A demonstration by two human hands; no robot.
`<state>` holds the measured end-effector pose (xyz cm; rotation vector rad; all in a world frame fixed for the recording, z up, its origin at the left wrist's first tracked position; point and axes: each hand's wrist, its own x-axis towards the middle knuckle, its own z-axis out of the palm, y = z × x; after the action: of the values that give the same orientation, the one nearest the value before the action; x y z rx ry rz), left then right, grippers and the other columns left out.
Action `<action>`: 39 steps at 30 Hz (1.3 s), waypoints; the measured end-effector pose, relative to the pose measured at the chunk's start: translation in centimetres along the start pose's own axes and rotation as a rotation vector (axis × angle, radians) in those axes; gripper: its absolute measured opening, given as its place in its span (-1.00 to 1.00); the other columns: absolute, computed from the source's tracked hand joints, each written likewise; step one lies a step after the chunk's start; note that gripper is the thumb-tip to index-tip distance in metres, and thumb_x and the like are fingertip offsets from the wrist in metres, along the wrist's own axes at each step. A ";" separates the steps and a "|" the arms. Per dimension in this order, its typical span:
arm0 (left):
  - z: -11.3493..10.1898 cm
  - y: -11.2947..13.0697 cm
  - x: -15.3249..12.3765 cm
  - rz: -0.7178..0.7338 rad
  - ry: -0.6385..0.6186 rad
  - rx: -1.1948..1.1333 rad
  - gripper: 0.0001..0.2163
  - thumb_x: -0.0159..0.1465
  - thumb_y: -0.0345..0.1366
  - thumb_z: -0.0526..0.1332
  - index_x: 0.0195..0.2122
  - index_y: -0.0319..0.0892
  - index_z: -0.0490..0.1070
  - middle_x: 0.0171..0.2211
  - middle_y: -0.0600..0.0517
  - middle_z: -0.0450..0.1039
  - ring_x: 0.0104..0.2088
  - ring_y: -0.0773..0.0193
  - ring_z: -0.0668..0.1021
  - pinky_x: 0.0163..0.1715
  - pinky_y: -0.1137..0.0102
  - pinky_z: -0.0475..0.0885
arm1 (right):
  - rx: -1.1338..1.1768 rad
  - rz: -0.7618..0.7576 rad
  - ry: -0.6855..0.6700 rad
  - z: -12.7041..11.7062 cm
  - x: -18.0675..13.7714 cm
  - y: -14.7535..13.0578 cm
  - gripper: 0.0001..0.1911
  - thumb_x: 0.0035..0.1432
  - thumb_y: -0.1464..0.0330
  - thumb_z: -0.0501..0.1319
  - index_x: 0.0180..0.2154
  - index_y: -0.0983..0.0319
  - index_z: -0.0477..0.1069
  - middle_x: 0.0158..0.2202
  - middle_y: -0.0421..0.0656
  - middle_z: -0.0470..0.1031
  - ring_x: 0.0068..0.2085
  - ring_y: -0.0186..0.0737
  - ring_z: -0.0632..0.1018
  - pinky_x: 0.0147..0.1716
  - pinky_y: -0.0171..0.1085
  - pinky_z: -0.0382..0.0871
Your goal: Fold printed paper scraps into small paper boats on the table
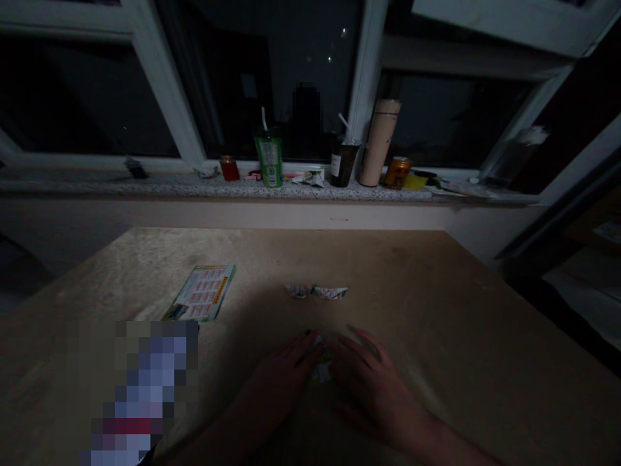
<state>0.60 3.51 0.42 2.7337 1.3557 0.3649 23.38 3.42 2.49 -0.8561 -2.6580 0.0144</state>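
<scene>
A small piece of printed paper (322,371), pale with a green patch, lies on the table between my two hands; its edges are partly covered. My left hand (286,366) rests over its left side, fingers stretched forward. On the other side, my right hand (369,378) has its fingers spread and bent slightly, with the fingertips at the paper's right edge. Dim light hides how firmly either hand touches it. Just beyond the fingertips sits a folded printed paper piece (330,293) shaped like a bow, with two wings and a dark middle.
A printed calendar card (201,292) lies left on the wooden table (412,265), above a pixelated bright object (145,388). Along the stone windowsill stand a red jar (229,169), green cup (270,158), dark cup (343,163), pink flask (381,142) and orange can (398,173).
</scene>
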 end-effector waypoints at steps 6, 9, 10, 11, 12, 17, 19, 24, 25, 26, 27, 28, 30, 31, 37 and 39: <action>-0.2 0.0 0.0 0.005 -0.027 0.025 -0.44 0.17 -0.67 -0.04 0.19 -0.20 0.18 0.20 -0.17 0.23 0.13 0.12 0.38 0.04 0.22 0.37 | 0.032 -0.004 0.030 0.1 -0.3 -0.2 -0.71 0.19 0.33 0.14 -0.05 0.25 0.42 0.09 -0.05 0.40 0.17 -0.02 0.31 0.22 0.13 0.03; -0.2 -0.1 0.0 0.012 -0.033 0.026 -0.45 0.18 -0.67 -0.03 0.20 -0.20 0.17 0.21 -0.16 0.22 0.14 0.14 0.37 0.05 0.24 0.35 | 0.027 -0.008 0.035 0.1 -0.3 -0.3 -0.71 0.19 0.32 0.13 -0.07 0.26 0.42 0.09 -0.03 0.40 0.18 0.00 0.30 0.22 0.15 0.02; -0.2 -0.1 0.0 0.012 -0.034 0.026 -0.45 0.18 -0.67 -0.02 0.20 -0.21 0.18 0.20 -0.17 0.23 0.13 0.14 0.38 0.06 0.25 0.35 | 0.029 -0.006 0.018 0.0 -0.3 -0.3 -0.71 0.18 0.32 0.14 -0.07 0.26 0.42 0.09 -0.03 0.40 0.18 0.01 0.29 0.23 0.15 0.01; -0.2 -0.2 0.0 0.009 -0.035 0.025 -0.45 0.18 -0.67 -0.02 0.20 -0.22 0.19 0.20 -0.18 0.23 0.14 0.13 0.38 0.06 0.25 0.35 | 0.033 0.000 -0.002 0.0 -0.2 -0.4 -0.72 0.17 0.32 0.15 -0.09 0.26 0.43 0.09 -0.02 0.41 0.19 0.01 0.29 0.23 0.15 -0.01; -0.2 -0.2 0.0 0.008 -0.035 0.024 -0.45 0.17 -0.68 -0.02 0.19 -0.23 0.20 0.20 -0.18 0.24 0.14 0.12 0.38 0.06 0.26 0.35 | 0.040 0.006 -0.020 0.0 -0.2 -0.4 -0.71 0.17 0.31 0.16 -0.09 0.27 0.43 0.09 -0.02 0.41 0.20 0.01 0.28 0.24 0.14 -0.03; 0.1 -0.1 0.0 -0.008 -0.041 0.004 -0.45 0.19 -0.67 -0.05 0.20 -0.21 0.20 0.21 -0.15 0.23 0.14 0.13 0.37 0.05 0.23 0.36 | 0.082 0.003 0.014 0.3 0.1 -0.6 -0.64 0.19 0.37 0.14 0.02 0.30 0.37 0.11 -0.02 0.39 0.20 -0.07 0.29 0.27 0.08 -0.07; 0.1 -0.1 0.0 -0.018 -0.043 -0.023 -0.48 0.22 -0.65 -0.06 0.20 -0.22 0.20 0.20 -0.16 0.23 0.13 0.13 0.38 0.06 0.23 0.35 | 0.106 0.001 0.018 0.4 0.2 -0.6 -0.63 0.20 0.38 0.12 0.04 0.31 0.35 0.08 -0.02 0.43 0.19 -0.09 0.32 0.28 0.08 -0.12; -0.7 -0.5 -0.1 0.000 -0.038 -0.047 -0.56 0.35 -0.49 -0.02 0.23 -0.09 0.16 0.25 -0.07 0.15 0.20 0.12 0.28 0.11 0.19 0.28 | 0.146 0.008 0.002 0.1 0.4 -0.6 -0.68 0.20 0.41 0.12 -0.01 0.29 0.39 -0.02 -0.06 0.51 0.15 -0.11 0.38 0.30 0.10 -0.30; -1.1 -0.6 -0.2 0.013 -0.032 -0.034 -0.57 0.36 -0.45 0.01 0.24 -0.03 0.15 0.29 -0.05 0.07 0.24 0.07 0.20 0.14 0.11 0.23 | 0.144 0.004 0.005 0.0 0.4 -0.6 -0.67 0.19 0.42 0.12 0.00 0.29 0.38 0.00 -0.07 0.50 0.16 -0.11 0.37 0.30 0.10 -0.31; -1.4 -0.7 -0.3 0.025 -0.027 -0.012 -0.56 0.36 -0.40 0.04 0.25 0.03 0.14 0.32 -0.04 -0.03 0.27 0.00 0.12 0.15 0.00 0.16 | 0.139 0.000 0.009 0.0 0.3 -0.5 -0.65 0.18 0.42 0.13 0.02 0.29 0.37 0.03 -0.07 0.48 0.17 -0.10 0.34 0.30 0.10 -0.32; -1.7 -0.8 -0.4 0.029 -0.024 0.010 -0.55 0.36 -0.37 0.06 0.25 0.08 0.11 0.35 -0.04 -0.14 0.28 -0.08 0.04 0.15 -0.09 0.09 | 0.132 -0.010 0.011 -0.1 0.3 -0.5 -0.63 0.18 0.42 0.13 0.04 0.30 0.35 0.07 -0.06 0.45 0.20 -0.09 0.31 0.29 0.10 -0.34; -1.9 -0.9 -0.5 0.028 -0.025 0.030 -0.52 0.35 -0.34 0.08 0.27 0.12 0.08 0.36 -0.04 -0.25 0.29 -0.13 -0.02 0.14 -0.17 0.04 | 0.129 -0.022 0.011 -0.2 0.2 -0.5 -0.60 0.17 0.40 0.14 0.06 0.30 0.33 0.09 -0.06 0.42 0.22 -0.08 0.27 0.29 0.10 -0.35; -2.2 -1.0 -0.6 0.021 -0.037 0.041 -0.47 0.34 -0.30 0.11 0.30 0.14 -0.01 0.37 -0.04 -0.40 0.29 -0.19 -0.08 0.13 -0.23 -0.02 | 0.143 -0.041 -0.012 -0.3 0.2 -0.5 -0.55 0.18 0.35 0.16 0.10 0.31 0.30 0.12 -0.05 0.39 0.25 -0.07 0.23 0.28 0.11 -0.41; -2.2 -1.0 -0.7 0.020 -0.048 0.036 -0.44 0.33 -0.28 0.13 0.31 0.14 -0.05 0.37 -0.04 -0.45 0.29 -0.20 -0.10 0.13 -0.23 -0.04 | 0.162 -0.041 -0.032 -0.3 0.3 -0.5 -0.54 0.18 0.32 0.17 0.11 0.30 0.29 0.11 -0.06 0.40 0.25 -0.08 0.23 0.28 0.10 -0.43; -1.7 -1.3 -1.0 0.029 -0.092 0.007 -0.36 0.30 -0.19 0.17 0.33 0.14 -0.14 0.37 -0.02 -0.48 0.29 -0.22 -0.12 0.13 -0.23 -0.05 | 0.229 -0.003 -0.038 -0.2 0.6 -0.4 -0.53 0.18 0.38 0.15 0.13 0.25 0.26 0.15 -0.09 0.36 0.24 -0.11 0.23 0.28 0.10 -0.46; -1.7 -1.4 -1.0 0.028 -0.105 0.009 -0.40 0.34 -0.19 0.13 0.33 0.16 -0.16 0.37 -0.02 -0.43 0.30 -0.19 -0.12 0.13 -0.23 -0.02 | 0.227 0.041 -0.035 -0.1 0.6 -0.4 -0.50 0.18 0.37 0.15 0.17 0.25 0.23 0.18 -0.07 0.31 0.25 -0.10 0.22 0.28 0.11 -0.40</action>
<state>-1.48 3.49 1.63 2.7390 1.2980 0.2145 22.78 3.44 2.83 -0.8410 -2.6057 0.3370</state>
